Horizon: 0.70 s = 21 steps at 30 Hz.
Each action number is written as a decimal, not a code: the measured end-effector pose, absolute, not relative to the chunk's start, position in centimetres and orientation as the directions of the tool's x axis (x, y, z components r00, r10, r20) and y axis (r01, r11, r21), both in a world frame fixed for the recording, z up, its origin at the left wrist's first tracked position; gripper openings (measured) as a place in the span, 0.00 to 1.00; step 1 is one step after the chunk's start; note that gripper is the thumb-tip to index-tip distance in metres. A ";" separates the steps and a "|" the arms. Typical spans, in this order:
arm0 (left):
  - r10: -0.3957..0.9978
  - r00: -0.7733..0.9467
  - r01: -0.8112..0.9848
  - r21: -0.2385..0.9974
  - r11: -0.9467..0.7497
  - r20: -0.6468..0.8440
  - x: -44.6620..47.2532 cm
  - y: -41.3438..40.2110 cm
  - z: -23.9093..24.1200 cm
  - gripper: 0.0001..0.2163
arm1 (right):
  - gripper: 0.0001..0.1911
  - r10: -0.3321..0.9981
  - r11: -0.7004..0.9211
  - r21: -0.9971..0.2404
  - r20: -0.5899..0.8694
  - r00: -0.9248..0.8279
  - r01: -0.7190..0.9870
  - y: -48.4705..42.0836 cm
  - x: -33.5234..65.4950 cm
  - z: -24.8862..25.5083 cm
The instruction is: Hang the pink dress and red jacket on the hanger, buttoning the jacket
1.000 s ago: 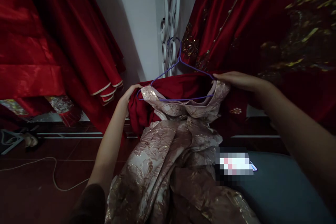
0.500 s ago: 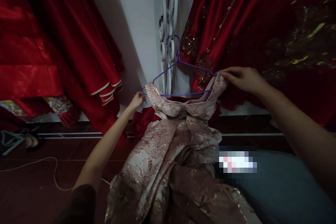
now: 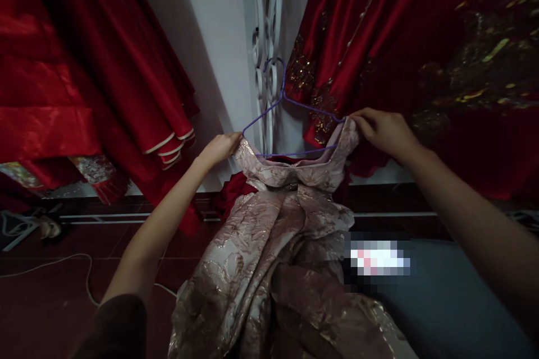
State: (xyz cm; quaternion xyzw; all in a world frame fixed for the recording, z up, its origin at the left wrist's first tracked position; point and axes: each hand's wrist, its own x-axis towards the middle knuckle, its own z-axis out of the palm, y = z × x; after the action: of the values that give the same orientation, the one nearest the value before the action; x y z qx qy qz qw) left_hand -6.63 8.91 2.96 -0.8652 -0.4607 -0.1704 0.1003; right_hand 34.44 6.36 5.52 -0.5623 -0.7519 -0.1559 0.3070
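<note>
A pale pink dress (image 3: 261, 235) with a shiny gold floral pattern hangs in front of me, its wide straps over a purple wire hanger (image 3: 283, 90). My left hand (image 3: 219, 148) is closed on the left strap where it meets the hanger's end. My right hand (image 3: 385, 130) pinches the top of the right strap at the other end. The hanger's hook reaches up to a white scrolled metal stand (image 3: 260, 84). The skirt falls in folds toward me, and its lower end runs out of view.
Red garments (image 3: 126, 56) hang at the left. More red garments with gold beading (image 3: 379, 39) hang at the right. A grey-blue padded surface (image 3: 442, 286) is at lower right, with a blurred-out bright patch on it. A thin white cable (image 3: 87, 269) crosses the dark red floor.
My left hand has moved up and right, from the hanger's end onto the left strap. My right hand keeps its pinch on the right strap.
</note>
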 end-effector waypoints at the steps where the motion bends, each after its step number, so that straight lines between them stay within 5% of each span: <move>1: 0.768 0.508 0.841 -0.033 -0.540 0.389 -6.8 9.0 2.8 0.15 | 0.14 0.746 0.298 -0.115 0.647 -0.157 0.948 6.5 34.4 5.3; 6: 0.837 0.267 0.943 0.050 -0.329 0.478 -8.2 9.3 1.1 0.15 | 0.16 0.786 0.048 -0.198 0.613 0.086 0.979 7.1 35.5 3.4; 10: 0.935 0.188 0.976 0.048 -0.212 0.299 -9.4 8.4 -1.9 0.12 | 0.15 0.909 -0.060 -0.229 0.389 0.147 0.972 5.8 37.4 0.2; 14: 0.904 0.416 0.908 0.001 -0.418 0.103 -8.9 6.5 -3.2 0.09 | 0.13 0.950 -0.003 -0.347 0.291 0.111 0.938 3.6 36.6 -2.4; 21: 0.580 0.683 0.679 -0.093 -0.728 0.444 0.3 7.3 0.6 0.15 | 0.13 0.811 0.288 -0.462 0.584 0.044 0.839 4.0 29.5 -0.4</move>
State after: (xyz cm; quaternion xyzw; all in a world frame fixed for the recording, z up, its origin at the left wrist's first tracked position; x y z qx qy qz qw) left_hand 0.29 7.34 0.58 -0.9085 -0.3467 -0.1963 0.1262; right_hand 29.52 3.96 -0.40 -0.5965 -0.6913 -0.0174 0.4073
